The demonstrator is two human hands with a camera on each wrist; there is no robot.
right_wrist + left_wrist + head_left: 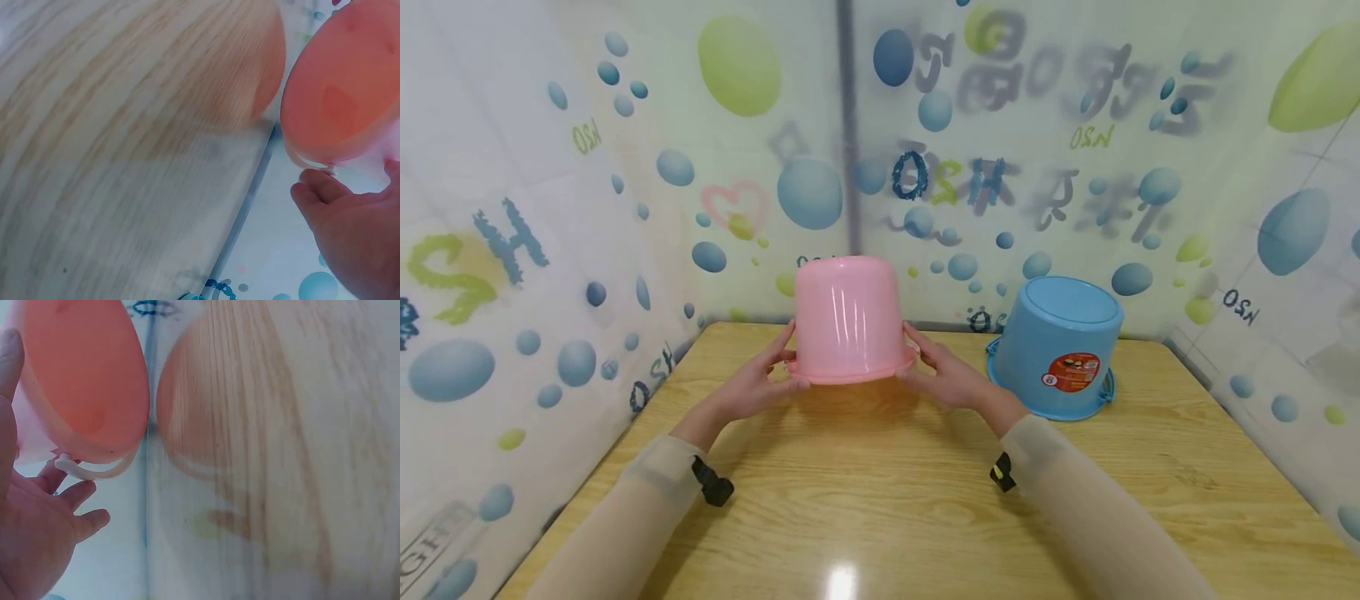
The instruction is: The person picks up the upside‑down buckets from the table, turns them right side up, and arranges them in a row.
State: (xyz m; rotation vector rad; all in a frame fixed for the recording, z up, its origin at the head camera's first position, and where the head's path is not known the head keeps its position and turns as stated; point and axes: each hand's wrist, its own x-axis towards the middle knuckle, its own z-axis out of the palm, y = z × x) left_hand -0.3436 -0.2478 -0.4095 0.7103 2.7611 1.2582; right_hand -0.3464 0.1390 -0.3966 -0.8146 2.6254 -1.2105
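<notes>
A pink bucket [848, 317] is upside down above the wooden table, its base facing up. My left hand [751, 383] grips its rim from the left side, thumb at the front. On the opposite side my right hand [946, 377] holds the rim, fingers partly behind it. The left wrist view looks into the bucket's open inside [87, 369], with a pale handle [94, 472] hanging by the left fingers. In the right wrist view the bucket's open mouth [344, 94] is tilted beside the right hand [356, 219].
A blue bucket [1060, 346] with a red label stands upside down on the wooden table [865, 500], to the right of the pink one. Behind the table hangs a patterned curtain [925, 275] with blue and green dots.
</notes>
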